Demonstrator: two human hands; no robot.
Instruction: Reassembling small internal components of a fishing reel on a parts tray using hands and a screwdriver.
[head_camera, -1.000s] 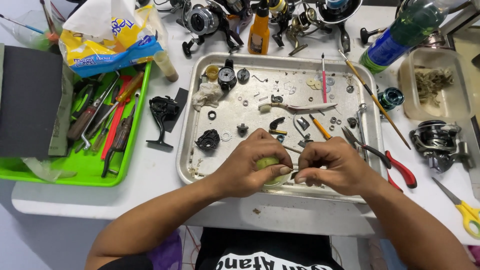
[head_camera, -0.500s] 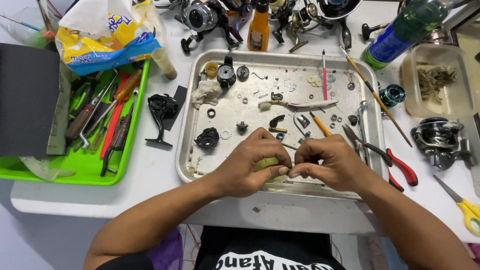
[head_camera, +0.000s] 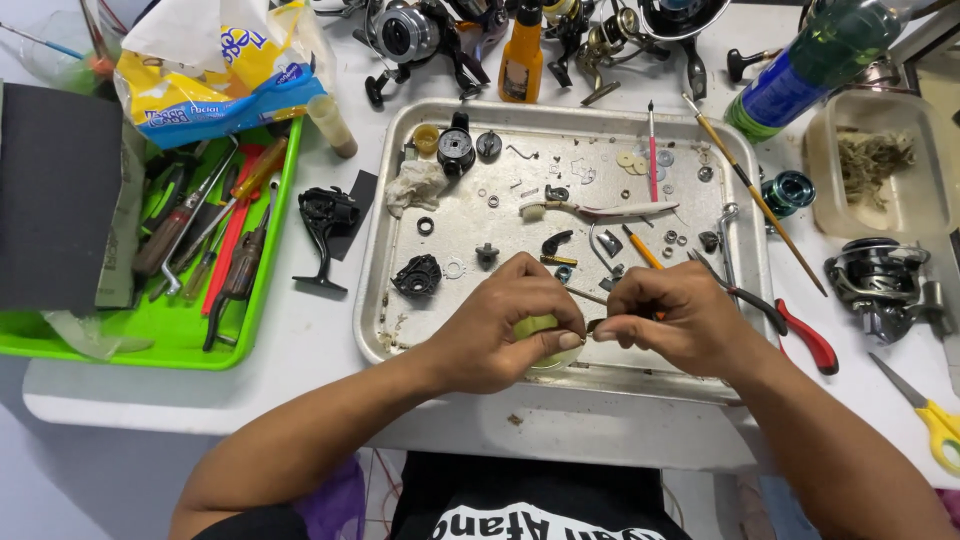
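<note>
- White table (head_camera: 300, 350) fills the frame, crowded with fishing reel parts, so every piece stays in reach.
- Metal tray (head_camera: 385, 300) sits at the centre; its rim keeps small washers and screws from rolling off.
- Left hand (head_camera: 500, 325), low centre, has its fingers curled closed around a pale green round part (head_camera: 535, 326), held steady over the tray.
- Right hand (head_camera: 680, 320) pinches thumb and forefinger together on something tiny beside that part; what it is, I cannot tell.
- Green tray (head_camera: 150, 340) at left holds screwdrivers; red pliers (head_camera: 805, 340) lie at right.
</note>
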